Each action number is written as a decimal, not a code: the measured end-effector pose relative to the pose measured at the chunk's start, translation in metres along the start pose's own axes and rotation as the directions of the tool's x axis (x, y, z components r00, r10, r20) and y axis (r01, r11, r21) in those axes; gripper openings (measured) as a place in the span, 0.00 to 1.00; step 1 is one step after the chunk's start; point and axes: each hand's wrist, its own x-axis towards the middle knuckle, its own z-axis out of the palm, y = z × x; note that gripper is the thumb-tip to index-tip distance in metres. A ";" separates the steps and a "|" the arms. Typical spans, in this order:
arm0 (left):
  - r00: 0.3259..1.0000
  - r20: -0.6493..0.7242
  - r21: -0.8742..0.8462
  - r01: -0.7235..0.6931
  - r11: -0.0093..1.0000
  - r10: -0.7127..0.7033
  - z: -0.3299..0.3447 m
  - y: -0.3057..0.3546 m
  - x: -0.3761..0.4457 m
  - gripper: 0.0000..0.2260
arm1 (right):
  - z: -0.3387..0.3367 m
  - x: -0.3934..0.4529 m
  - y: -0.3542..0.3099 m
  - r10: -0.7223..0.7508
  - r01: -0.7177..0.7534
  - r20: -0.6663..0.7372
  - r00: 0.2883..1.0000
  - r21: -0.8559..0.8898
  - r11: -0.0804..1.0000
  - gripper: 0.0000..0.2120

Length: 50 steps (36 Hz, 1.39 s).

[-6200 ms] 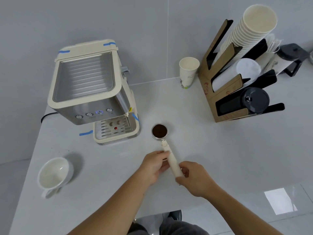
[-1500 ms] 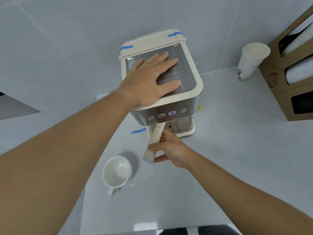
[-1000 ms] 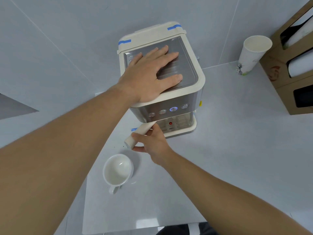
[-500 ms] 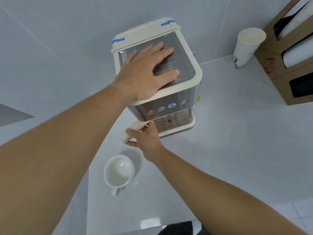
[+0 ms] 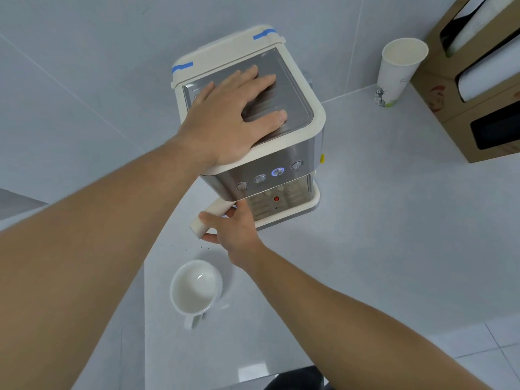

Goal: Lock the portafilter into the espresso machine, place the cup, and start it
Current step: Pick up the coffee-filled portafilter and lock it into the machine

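Observation:
The cream and steel espresso machine [image 5: 304,153] stands at the back of the white table [image 5: 380,235]. My left hand [image 5: 230,119] lies flat on its top, fingers spread. The portafilter [image 5: 209,216] sticks out from under the machine's front toward the left; only its cream handle shows, the basket is hidden. My right hand [image 5: 235,226] grips that handle. A white ceramic cup [image 5: 195,289] sits on the table in front of the machine, below my right hand. One button [image 5: 278,172] on the front panel glows blue.
A paper cup [image 5: 398,71] stands at the back right by the wall. A cardboard organiser [image 5: 478,88] with cups and lids fills the right edge. The table's left edge runs close to the ceramic cup.
My right hand has swung the portafilter handle from pointing toward me to pointing left under the machine. My left hand stays pressed on the machine's top.

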 end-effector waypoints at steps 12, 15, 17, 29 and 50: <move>1.000 0.004 -0.003 -0.006 1.000 0.006 0.000 -0.001 0.001 0.32 | 0.019 0.006 0.002 -0.094 0.096 -0.049 0.994 0.040 0.995 0.19; 1.000 0.000 -0.006 -0.006 1.000 0.006 0.000 -0.002 0.001 0.32 | 0.020 0.006 0.003 -0.111 0.112 -0.037 0.993 0.036 0.993 0.18; 1.000 0.000 -0.003 -0.007 1.000 0.007 0.001 -0.002 0.002 0.32 | 0.018 0.004 0.003 -0.119 0.120 -0.028 0.993 0.026 0.992 0.19; 1.000 -0.010 0.008 -0.014 1.000 0.014 0.003 -0.003 0.003 0.32 | -0.025 -0.017 0.003 -0.029 0.022 0.118 0.993 0.055 0.998 0.23; 1.000 0.010 0.009 -0.009 1.000 0.009 0.000 0.000 0.000 0.31 | -0.040 -0.035 -0.021 0.094 -0.122 -0.140 0.986 -0.203 0.971 0.10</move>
